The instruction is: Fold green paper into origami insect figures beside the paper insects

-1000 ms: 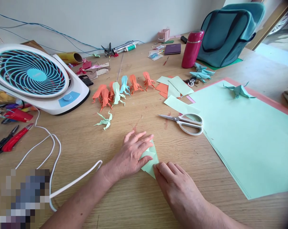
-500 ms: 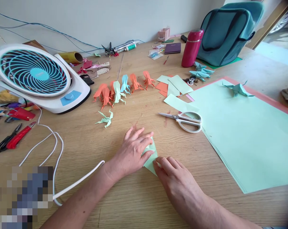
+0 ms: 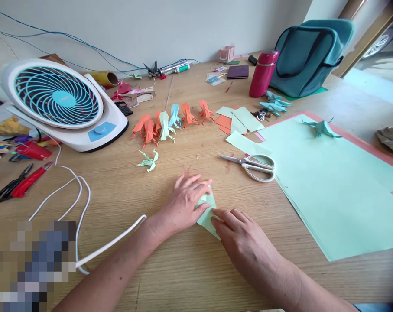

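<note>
A folded strip of light green paper (image 3: 211, 222) lies on the wooden table. My left hand (image 3: 187, 201) rests flat over its upper part, fingers stretched out and thumb on the paper, pressing it down. At the paper's lower right edge, my right hand (image 3: 243, 236) has thumb and forefinger together on the paper, its other fingers curled in. Part of the paper is hidden under both hands. Beyond them lie scissors with white handles (image 3: 253, 165) and a small green folded-paper figure (image 3: 148, 161).
Several folded-paper figures (image 3: 165, 125) stand in a row behind. Large green sheets (image 3: 332, 190) cover the right side, with loose paper pieces (image 3: 246, 119) nearby. A white fan (image 3: 113, 125) and its cord (image 3: 86, 197) occupy the left. A pink bottle (image 3: 264, 76) and teal bag (image 3: 305, 60) stand behind.
The view has shifted slightly. My right hand's fingertips have moved a little up along the paper's edge. My left hand keeps its place on the paper.
</note>
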A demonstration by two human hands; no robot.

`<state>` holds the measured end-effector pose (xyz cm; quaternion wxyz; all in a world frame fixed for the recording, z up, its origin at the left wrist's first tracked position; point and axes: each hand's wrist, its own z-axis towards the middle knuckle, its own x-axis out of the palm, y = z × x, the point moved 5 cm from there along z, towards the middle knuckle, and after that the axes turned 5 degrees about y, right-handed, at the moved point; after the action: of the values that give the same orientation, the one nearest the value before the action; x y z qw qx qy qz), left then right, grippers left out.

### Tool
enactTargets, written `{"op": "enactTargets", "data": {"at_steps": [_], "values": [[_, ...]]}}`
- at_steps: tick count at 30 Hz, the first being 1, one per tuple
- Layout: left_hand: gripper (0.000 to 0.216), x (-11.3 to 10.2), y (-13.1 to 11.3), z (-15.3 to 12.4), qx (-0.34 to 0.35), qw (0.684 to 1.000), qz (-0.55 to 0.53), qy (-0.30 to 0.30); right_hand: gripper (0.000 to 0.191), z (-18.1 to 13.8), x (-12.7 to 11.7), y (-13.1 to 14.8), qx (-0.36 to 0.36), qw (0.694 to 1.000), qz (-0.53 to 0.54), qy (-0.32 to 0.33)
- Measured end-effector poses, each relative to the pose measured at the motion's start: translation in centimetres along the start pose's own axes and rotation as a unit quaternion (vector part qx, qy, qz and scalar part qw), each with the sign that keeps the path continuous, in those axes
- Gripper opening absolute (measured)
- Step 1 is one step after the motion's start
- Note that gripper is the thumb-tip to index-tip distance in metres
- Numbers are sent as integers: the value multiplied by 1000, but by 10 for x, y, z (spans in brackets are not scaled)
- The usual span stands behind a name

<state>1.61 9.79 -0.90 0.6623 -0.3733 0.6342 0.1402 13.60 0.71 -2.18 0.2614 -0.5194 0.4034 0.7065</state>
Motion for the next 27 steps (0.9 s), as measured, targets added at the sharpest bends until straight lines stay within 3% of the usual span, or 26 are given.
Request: {"op": "enactTargets", "data": {"at_steps": [6, 11, 17, 20, 27], "values": [[14, 5, -3, 1, -19, 998, -22, -64, 19, 3, -5, -2, 21, 999, 38, -16], [12, 11, -2, 1, -26, 995, -24, -97, 18, 8, 4, -1, 15, 1000, -21, 10], [7, 14, 0, 1, -20, 993, -19, -113, 13, 11, 12, 2, 40, 995, -94, 16], [9, 14, 1, 1, -17, 993, -18, -112, 19, 14, 10, 5, 50, 991, -121, 9], [20, 13, 1, 1, -14, 994, -15, -110, 23, 21, 8, 2, 99, 990, -95, 47]]}}
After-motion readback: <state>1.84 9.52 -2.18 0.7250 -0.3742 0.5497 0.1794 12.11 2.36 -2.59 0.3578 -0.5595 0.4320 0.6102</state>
